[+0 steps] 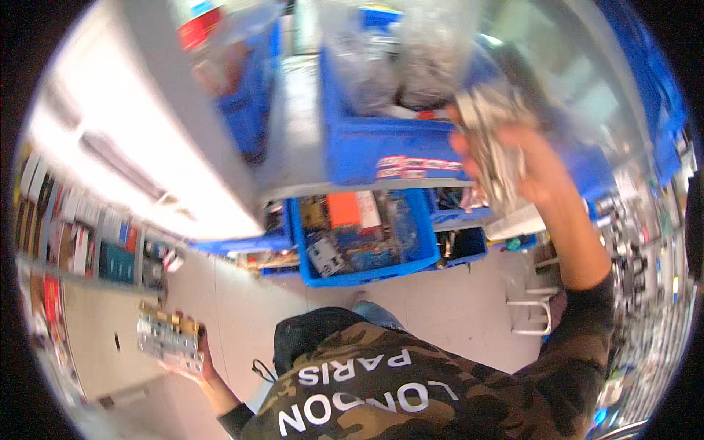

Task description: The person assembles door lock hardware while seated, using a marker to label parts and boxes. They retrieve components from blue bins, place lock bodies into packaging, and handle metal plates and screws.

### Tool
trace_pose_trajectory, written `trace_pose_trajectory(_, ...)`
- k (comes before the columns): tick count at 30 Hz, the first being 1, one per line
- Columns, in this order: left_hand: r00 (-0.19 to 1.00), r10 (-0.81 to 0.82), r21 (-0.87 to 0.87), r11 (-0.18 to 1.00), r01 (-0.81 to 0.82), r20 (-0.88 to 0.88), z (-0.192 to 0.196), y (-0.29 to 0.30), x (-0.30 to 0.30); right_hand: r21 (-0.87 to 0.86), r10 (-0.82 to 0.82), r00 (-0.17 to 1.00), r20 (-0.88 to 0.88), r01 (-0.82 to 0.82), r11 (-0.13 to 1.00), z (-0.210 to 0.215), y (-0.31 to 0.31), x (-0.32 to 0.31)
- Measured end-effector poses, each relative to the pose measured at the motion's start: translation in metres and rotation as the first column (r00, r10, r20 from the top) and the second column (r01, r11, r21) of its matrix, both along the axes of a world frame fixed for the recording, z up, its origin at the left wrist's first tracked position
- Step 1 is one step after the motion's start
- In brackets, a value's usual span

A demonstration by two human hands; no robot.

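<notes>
My left hand is out at the lower left, its fingers wrapped round a stack of silver and brass-coloured metal fittings with small holes. Their exact kind is not clear. Raised at the upper right, my right hand grips a bundle of flat silvery pieces, smeared by motion. That bundle is in front of the right end of a blue shelf bin holding clear plastic bags. Whether it touches the bin cannot be made out.
Below the shelf bin sits another blue bin with an orange box and mixed small parts. A bright white panel rises at the left. Packed shelves line the far left; a white-framed stool stands at the right.
</notes>
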State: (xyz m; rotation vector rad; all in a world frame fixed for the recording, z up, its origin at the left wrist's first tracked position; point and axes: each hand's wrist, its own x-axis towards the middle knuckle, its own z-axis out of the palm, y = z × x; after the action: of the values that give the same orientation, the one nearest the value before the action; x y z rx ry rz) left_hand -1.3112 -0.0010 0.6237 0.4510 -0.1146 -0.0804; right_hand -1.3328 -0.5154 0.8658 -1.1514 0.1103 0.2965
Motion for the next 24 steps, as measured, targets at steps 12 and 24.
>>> trace_pose_trajectory(12,0.897,0.388,-0.050,0.912,-0.407,-0.213,-0.051,0.114,-0.024,0.556,0.584,0.763,-0.276,-0.369,0.745,-0.160,0.283,0.046)
trace_pose_trajectory(24,0.785,0.543,0.198,0.840,-0.506,-0.297,-0.104,0.265,0.015,0.861,0.650,0.741,-0.168,-0.211,0.463,-0.264,0.527,0.188)
